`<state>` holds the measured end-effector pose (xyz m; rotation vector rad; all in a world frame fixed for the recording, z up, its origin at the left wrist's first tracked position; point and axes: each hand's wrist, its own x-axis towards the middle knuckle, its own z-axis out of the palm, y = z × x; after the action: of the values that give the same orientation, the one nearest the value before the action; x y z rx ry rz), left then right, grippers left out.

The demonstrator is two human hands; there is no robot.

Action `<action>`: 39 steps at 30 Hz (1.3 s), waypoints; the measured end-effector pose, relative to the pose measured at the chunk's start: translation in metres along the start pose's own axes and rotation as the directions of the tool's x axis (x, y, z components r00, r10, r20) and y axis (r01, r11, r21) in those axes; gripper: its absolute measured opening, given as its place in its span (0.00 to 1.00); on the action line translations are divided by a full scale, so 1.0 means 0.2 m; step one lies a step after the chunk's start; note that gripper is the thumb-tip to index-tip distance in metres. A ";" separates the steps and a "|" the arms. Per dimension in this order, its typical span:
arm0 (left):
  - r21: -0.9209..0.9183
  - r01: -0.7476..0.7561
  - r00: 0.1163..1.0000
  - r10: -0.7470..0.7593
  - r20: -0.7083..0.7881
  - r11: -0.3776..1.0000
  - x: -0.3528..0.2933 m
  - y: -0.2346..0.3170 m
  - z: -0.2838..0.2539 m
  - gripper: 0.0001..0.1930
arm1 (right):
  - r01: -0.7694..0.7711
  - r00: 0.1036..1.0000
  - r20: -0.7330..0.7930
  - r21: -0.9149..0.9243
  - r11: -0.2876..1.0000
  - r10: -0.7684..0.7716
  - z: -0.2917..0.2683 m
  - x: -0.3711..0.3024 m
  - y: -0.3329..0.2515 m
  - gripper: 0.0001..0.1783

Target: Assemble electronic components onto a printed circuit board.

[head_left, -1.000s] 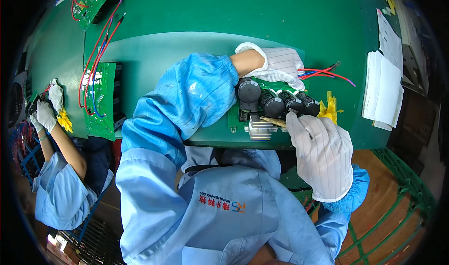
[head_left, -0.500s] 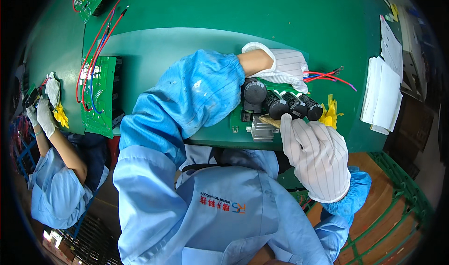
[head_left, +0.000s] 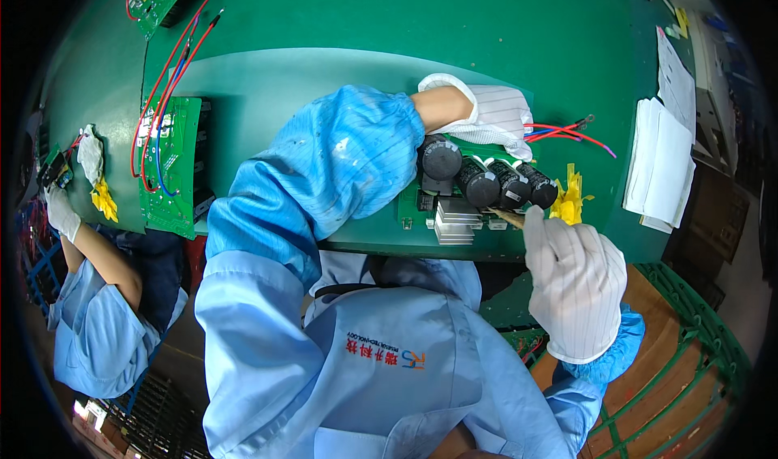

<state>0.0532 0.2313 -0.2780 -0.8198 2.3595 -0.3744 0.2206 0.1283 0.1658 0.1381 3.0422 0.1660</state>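
Pinching thin tan tool (head_left: 510,217) in right hand (head_left: 577,287), head view, at 4 o'clock from circuit board (head_left: 478,149). Right grip: fingertips together, clamped on the tool; tip lost under black capacitors (head_left: 478,185), at their 6 o'clock side, so can't confirm contact.

Covering the board's 12 to 1 o'clock edge with left hand (head_left: 494,119), probably steadying. Left grip: fingertips mostly hidden, can't make out whether apart or together.

Find board on green surface (head_left: 365,21), at 2 to 3 o'clock from view centre. Note silver heatsink (head_left: 454,220) at its 6 to 7 o'clock edge, near the tool; red and blue wires (head_left: 571,132) out at 2 o'clock; crumpled yellow piece (head_left: 571,200) just beside the end capacitor, at 3.

To do this well: hold tool low, use short, light strokes, don't lever against capacitor cans. Clear heatsink fins. Press board flat with left hand, otherwise could rock. Don't tug wires. Watch blue left sleeve (head_left: 348,155), close to the 9 o'clock capacitor: might snag.
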 end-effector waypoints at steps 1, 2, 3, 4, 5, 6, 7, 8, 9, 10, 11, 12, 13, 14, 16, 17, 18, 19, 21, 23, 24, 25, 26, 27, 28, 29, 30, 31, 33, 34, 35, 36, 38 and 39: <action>0.012 -0.057 0.998 0.057 0.023 0.998 0.00 -0.01 -0.01 0.05 | -0.023 1.000 0.019 0.009 1.000 0.023 -0.01 -0.01 0.01 0.24; 0.025 -0.126 0.991 0.125 0.050 0.992 0.01 -0.03 -0.03 0.05 | -0.046 0.998 0.037 0.018 0.999 0.045 -0.02 -0.02 0.02 0.25; 0.036 -0.206 0.976 0.203 0.082 0.978 0.02 -0.05 -0.04 0.06 | -0.068 0.996 0.055 0.027 0.997 0.066 -0.02 -0.04 0.02 0.26; 0.043 -0.302 0.947 0.295 0.124 0.952 0.04 -0.07 -0.06 0.06 | -0.087 0.995 0.049 0.034 0.996 0.085 -0.02 -0.06 0.02 0.29; 0.049 -0.422 0.897 0.410 0.166 0.905 0.01 -0.10 -0.10 0.06 | -0.130 0.991 0.037 0.075 0.989 0.128 -0.03 -0.10 0.03 0.29; 0.036 -0.517 0.841 0.499 0.209 0.855 0.07 -0.14 -0.14 0.06 | -0.143 0.990 0.019 0.128 0.981 0.142 -0.01 -0.12 0.04 0.30; 0.023 -0.642 0.743 0.616 0.262 0.766 0.03 -0.16 -0.17 0.07 | -0.189 0.982 0.012 0.163 0.969 0.189 -0.02 -0.16 0.05 0.30; -0.009 -0.726 0.654 0.694 0.300 0.688 0.09 -0.20 -0.23 0.07 | -0.211 0.977 0.009 0.212 0.954 0.214 -0.01 -0.18 0.06 0.30; -0.053 -0.812 0.533 0.775 0.338 0.581 0.10 -0.27 -0.30 0.08 | -0.235 0.968 -0.028 0.238 0.943 0.249 0.00 -0.22 0.06 0.30; -0.094 -0.876 0.414 0.837 0.359 0.474 0.10 -0.32 -0.37 0.08 | -0.261 0.956 -0.066 0.262 0.929 0.287 0.01 -0.26 0.06 0.31; -0.138 -0.917 0.303 0.879 0.367 0.373 0.11 -0.38 -0.45 0.09 | -0.282 0.940 -0.106 0.291 0.914 0.324 0.02 -0.30 0.06 0.31; -0.172 -0.943 0.205 0.907 0.369 0.283 0.11 -0.43 -0.52 0.09 | -0.307 0.918 -0.142 0.339 0.889 0.371 0.04 -0.34 0.04 0.30; -0.205 -0.960 0.104 0.923 0.371 0.190 0.09 -0.48 -0.60 0.10 | -0.329 0.896 -0.178 0.346 0.879 0.406 0.05 -0.38 0.03 0.29; -0.239 -0.965 0.015 0.931 0.365 0.109 0.07 -0.54 -0.68 0.10 | -0.344 0.873 -0.216 0.360 0.867 0.437 0.08 -0.42 0.01 0.29; -0.284 -0.958 -0.148 0.921 0.360 -0.043 0.01 -0.66 -0.83 0.11 | -0.385 0.825 -0.273 0.371 0.845 0.496 0.12 -0.50 -0.02 0.26; -0.299 -0.948 -0.221 0.904 0.367 -0.110 -0.04 -0.71 -0.90 0.12 | -0.417 0.802 -0.284 0.366 0.832 0.526 0.12 -0.53 -0.04 0.25; -0.310 -0.934 -0.289 0.882 0.371 -0.176 -0.09 -0.76 -0.98 0.12 | -0.448 0.777 -0.294 0.361 0.818 0.556 0.12 -0.57 -0.05 0.24; -0.294 -0.928 -0.330 0.869 0.368 -0.228 -0.13 -0.83 -1.07 0.13 | -0.462 0.761 -0.309 0.358 0.811 0.570 0.13 -0.60 -0.06 0.23; -0.250 -0.902 -0.425 0.827 0.368 -0.352 -0.23 -0.93 -1.19 0.14 | -0.512 0.729 -0.317 0.335 0.791 0.606 0.14 -0.68 -0.08 0.22; -0.128 -0.861 -0.503 0.786 0.359 -0.492 -0.33 -1.01 -1.30 0.15 | -0.529 0.692 -0.342 0.359 0.769 0.635 0.16 -0.75 -0.10 0.21; -0.043 -0.820 -0.545 0.756 0.363 -0.571 -0.38 -1.04 -1.36 0.16 | -0.538 0.673 -0.353 0.370 0.758 0.650 0.17 -0.78 -0.11 0.21; 0.048 -0.770 -0.580 0.728 0.366 -0.637 -0.42 -1.06 -1.42 0.17 | -0.537 0.658 -0.371 0.380 0.753 0.656 0.19 -0.81 -0.11 0.20; 0.130 -0.708 -0.610 0.694 0.382 -0.694 -0.46 -1.10 -1.48 0.18 | -0.539 0.644 -0.381 0.390 0.747 0.664 0.20 -0.83 -0.13 0.20; 0.210 -0.637 -0.635 0.660 0.403 -0.741 -0.51 -1.13 -1.54 0.19 | -0.539 0.631 -0.391 0.401 0.741 0.671 0.21 -0.85 -0.14 0.20; 0.279 -0.557 -0.655 0.620 0.432 -0.782 -0.56 -1.17 -1.58 0.20 | -0.532 0.621 -0.398 0.420 0.735 0.676 0.23 -0.87 -0.15 0.20; 0.404 -0.483 -0.652 0.627 0.426 -0.777 -0.66 -1.23 -1.59 0.14 | -0.540 0.608 -0.396 0.429 0.724 0.688 0.25 -0.89 -0.15 0.20; 0.523 -0.377 -0.649 0.621 0.439 -0.764 -0.74 -1.30 -1.59 0.10 | -0.547 0.596 -0.395 0.437 0.714 0.699 0.27 -0.92 -0.15 0.20; 0.637 -0.264 -0.643 0.625 0.443 -0.724 -0.81 -1.36 -1.61 0.07 | -0.540 0.585 -0.406 0.451 0.710 0.702 0.28 -0.93 -0.15 0.20; 0.711 -0.178 -0.555 0.666 0.498 -0.680 -0.89 -1.45 -1.61 0.05 | -0.507 0.569 -0.431 0.487 0.711 0.701 0.30 -0.94 -0.16 0.20; 0.740 -0.129 -0.515 0.682 0.519 -0.660 -0.93 -1.46 -1.61 0.05 | -0.491 0.556 -0.432 0.518 0.700 0.710 0.31 -0.94 -0.16 0.20; 0.724 -0.118 -0.497 0.672 0.549 -0.680 -0.94 -1.42 -1.60 0.05 | -0.474 0.544 -0.434 0.548 0.690 0.718 0.32 -0.94 -0.17 0.21; 0.711 -0.113 -0.474 0.666 0.575 -0.694 -0.91 -1.35 -1.59 0.05 | -0.448 0.535 -0.437 0.578 0.682 0.723 0.33 -0.93 -0.18 0.21; 0.672 -0.070 -0.495 0.611 0.618 -0.737 -0.82 -1.19 -1.56 0.05 | -0.445 0.534 -0.460 0.561 0.698 0.710 0.34 -0.93 -0.19 0.21; 0.656 -0.139 -0.507 0.622 0.597 -0.742 -0.78 -1.13 -1.53 0.06 | -0.455 0.530 -0.469 0.546 0.703 0.707 0.35 -0.94 -0.18 0.21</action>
<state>0.0642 0.1757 0.1292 2.4968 1.4429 -0.7772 0.4103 0.0815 0.1081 1.4836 3.4939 -0.4198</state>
